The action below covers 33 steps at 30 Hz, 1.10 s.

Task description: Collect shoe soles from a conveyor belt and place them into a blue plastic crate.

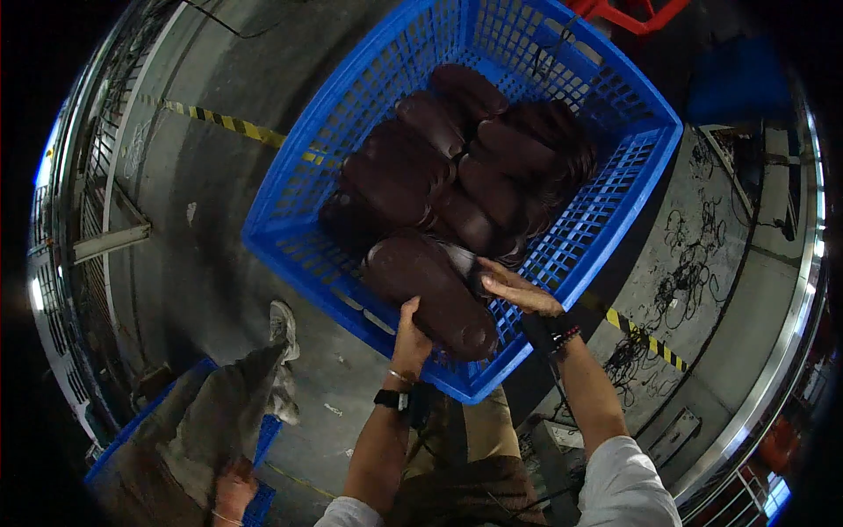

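Note:
A blue plastic lattice crate [606,97] stands on the floor in front of me, filled with several dark brown shoe soles [439,167]. One large brown sole [430,285] lies tilted over the crate's near edge. My left hand [410,338] grips its near side from below. My right hand [518,290] rests on the sole's right side, fingers stretched flat over a lighter grey part. Both wrists wear bands.
Grey concrete floor with a yellow-black striped line [224,121] runs under the crate. Another person sits at lower left, with a trouser leg [219,413] and shoe [283,329], beside a second blue crate [263,439]. Red metal frame [628,13] at top; cables at right.

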Each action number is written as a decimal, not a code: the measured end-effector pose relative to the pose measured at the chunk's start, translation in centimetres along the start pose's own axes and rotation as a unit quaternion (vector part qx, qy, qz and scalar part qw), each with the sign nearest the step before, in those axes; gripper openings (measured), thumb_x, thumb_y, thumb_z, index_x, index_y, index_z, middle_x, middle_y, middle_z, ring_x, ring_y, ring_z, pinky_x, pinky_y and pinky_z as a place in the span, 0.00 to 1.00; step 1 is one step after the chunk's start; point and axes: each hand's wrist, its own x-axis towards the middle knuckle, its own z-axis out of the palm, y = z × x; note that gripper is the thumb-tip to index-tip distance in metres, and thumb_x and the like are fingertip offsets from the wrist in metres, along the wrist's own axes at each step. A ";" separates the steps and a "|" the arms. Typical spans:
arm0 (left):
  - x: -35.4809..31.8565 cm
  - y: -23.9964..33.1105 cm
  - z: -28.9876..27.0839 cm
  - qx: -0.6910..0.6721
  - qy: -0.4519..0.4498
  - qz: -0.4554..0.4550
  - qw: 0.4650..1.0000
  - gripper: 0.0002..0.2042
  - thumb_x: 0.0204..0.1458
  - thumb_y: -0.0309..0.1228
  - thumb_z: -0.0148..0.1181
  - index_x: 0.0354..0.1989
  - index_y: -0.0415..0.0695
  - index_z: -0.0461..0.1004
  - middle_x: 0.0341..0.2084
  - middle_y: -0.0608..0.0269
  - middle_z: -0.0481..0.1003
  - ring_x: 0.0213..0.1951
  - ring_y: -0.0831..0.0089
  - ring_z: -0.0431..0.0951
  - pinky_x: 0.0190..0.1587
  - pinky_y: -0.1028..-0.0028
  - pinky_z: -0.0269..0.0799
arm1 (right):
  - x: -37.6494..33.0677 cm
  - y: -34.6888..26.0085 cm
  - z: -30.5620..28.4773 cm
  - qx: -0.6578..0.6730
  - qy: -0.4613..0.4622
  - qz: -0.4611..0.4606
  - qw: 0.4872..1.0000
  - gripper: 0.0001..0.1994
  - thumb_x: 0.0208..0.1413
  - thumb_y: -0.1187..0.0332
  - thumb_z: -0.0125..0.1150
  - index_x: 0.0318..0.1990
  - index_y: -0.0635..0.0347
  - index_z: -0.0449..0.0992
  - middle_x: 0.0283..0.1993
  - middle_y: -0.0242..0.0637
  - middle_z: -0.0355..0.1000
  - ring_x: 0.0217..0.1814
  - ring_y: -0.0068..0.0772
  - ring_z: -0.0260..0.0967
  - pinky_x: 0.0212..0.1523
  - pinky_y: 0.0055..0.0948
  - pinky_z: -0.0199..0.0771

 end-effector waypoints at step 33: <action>-23.6 11.3 16.1 -0.354 -0.138 -0.032 0.924 0.08 0.53 0.30 0.46 0.37 0.39 0.69 0.32 0.61 0.73 0.35 0.70 0.73 0.41 0.69 0.69 | -32.0 -12.5 20.9 0.472 0.104 -0.197 0.853 0.17 0.57 0.60 0.46 0.51 0.59 0.63 0.44 0.42 0.68 0.42 0.33 0.67 0.43 0.30 0.68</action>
